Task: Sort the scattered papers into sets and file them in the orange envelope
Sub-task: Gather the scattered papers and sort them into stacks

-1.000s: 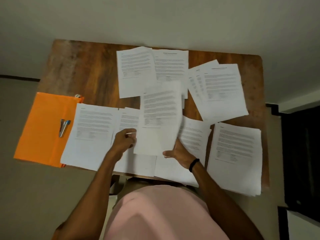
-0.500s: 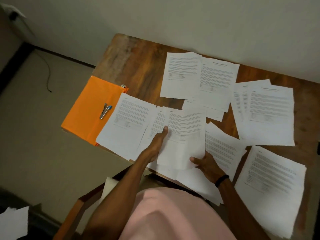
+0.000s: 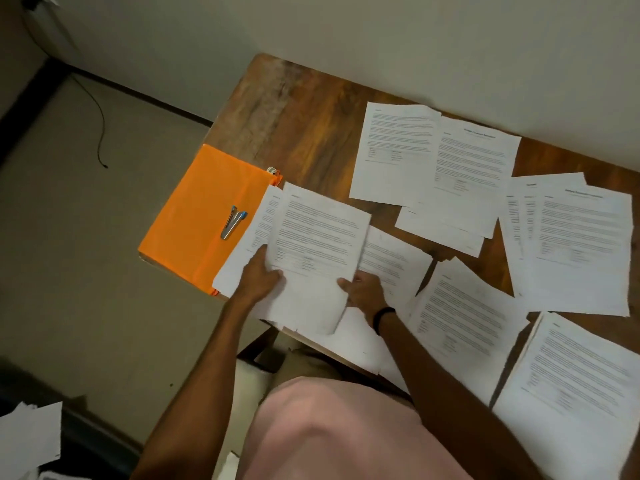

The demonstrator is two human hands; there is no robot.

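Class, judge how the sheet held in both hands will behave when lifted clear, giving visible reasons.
Probably floppy: the held sheet is gripped by the left hand and right hand on opposite edges, and its near corner curls. Likely light and apt to slide, since it lies over other papers.

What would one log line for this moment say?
phase: sorting | left hand: holds sheet | right hand: holds same sheet | orange envelope: on table

Orange envelope (image 3: 194,216), white printed papers (image 3: 318,237), brown wood-grain table (image 3: 304,126), pink shirt (image 3: 332,431).
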